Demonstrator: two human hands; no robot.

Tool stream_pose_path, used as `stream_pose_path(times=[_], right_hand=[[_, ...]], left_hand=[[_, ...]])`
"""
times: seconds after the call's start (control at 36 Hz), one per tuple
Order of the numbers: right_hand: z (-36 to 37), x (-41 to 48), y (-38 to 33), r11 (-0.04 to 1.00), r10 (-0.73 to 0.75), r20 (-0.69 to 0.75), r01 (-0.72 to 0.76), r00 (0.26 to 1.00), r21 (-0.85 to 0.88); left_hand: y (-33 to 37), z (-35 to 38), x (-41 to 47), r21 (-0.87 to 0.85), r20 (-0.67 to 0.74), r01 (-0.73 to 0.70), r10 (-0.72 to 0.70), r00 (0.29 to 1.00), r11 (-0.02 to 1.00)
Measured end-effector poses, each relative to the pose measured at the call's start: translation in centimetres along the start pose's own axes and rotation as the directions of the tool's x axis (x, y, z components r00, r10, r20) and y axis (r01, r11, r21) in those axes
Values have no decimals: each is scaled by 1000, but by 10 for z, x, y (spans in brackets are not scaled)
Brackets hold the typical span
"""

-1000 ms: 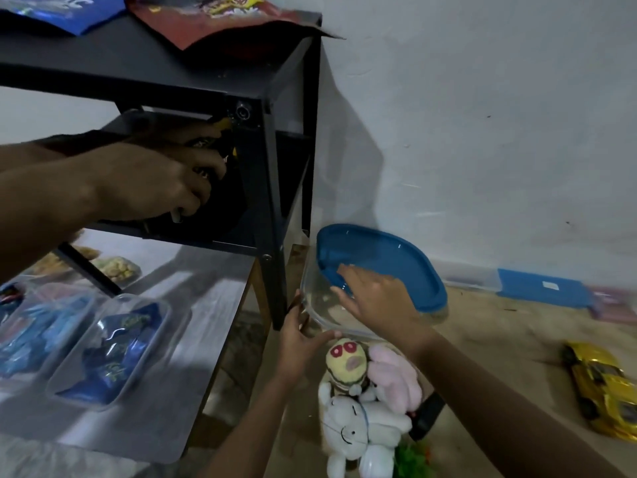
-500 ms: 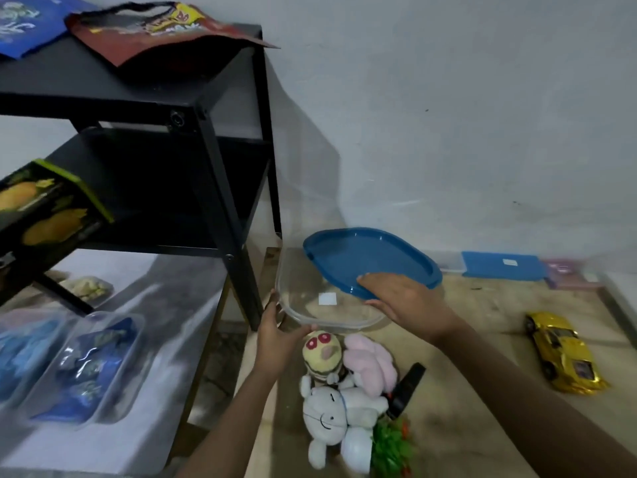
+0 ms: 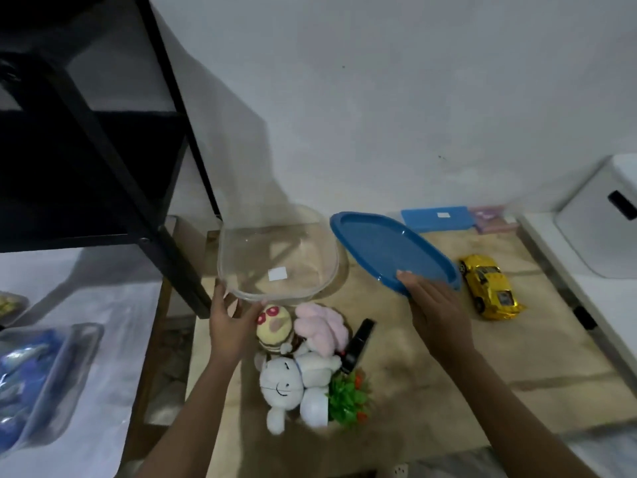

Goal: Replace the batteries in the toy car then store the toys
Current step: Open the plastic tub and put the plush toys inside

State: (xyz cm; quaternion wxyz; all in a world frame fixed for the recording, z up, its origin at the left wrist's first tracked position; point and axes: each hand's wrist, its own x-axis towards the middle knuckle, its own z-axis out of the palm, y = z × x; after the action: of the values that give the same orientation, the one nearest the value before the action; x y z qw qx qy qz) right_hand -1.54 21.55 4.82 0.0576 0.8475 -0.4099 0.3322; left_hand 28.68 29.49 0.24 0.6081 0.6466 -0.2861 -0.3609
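Blue lid point(image 3: 386, 250) now lifted off the tub point(image 3: 300, 250) and swung right.
Yellow toy car point(image 3: 489, 291) lies on the worktop point(image 3: 431, 357) beside the lid; right hand point(image 3: 437, 312) grip pinches the lid's edge, left hand point(image 3: 232, 326) grip clamps the tub's rim, soft toys point(image 3: 293, 360) nearby.

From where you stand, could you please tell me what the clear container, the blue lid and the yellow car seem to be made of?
The clear container looks like glossy, see-through plastic. The blue lid seems smooth opaque plastic with a moulded rim. The yellow car is probably plastic with a shiny, metallic-looking finish.
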Motion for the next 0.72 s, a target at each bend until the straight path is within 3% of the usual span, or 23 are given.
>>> stream_pose_path(times=[0.08, 0.22, 0.44, 0.72], right_hand=[[-2, -33, 14, 992, 93, 46, -89, 995, -87], [9, -62, 28, 982, 151, 258, -115, 954, -152], [36, -77, 43, 968, 236, 636, -232, 735, -91], [43, -72, 50, 930, 266, 663, -367, 700, 14]], left_hand=[[-4, 6, -3, 21, -26, -1, 1, 1000, 1000], [-7, 9, -1, 32, -39, -6, 8, 999, 999], [-10, 10, 2, 98, -71, -9, 16, 997, 995], [-13, 10, 8, 87, -118, 74, -64, 991, 993]])
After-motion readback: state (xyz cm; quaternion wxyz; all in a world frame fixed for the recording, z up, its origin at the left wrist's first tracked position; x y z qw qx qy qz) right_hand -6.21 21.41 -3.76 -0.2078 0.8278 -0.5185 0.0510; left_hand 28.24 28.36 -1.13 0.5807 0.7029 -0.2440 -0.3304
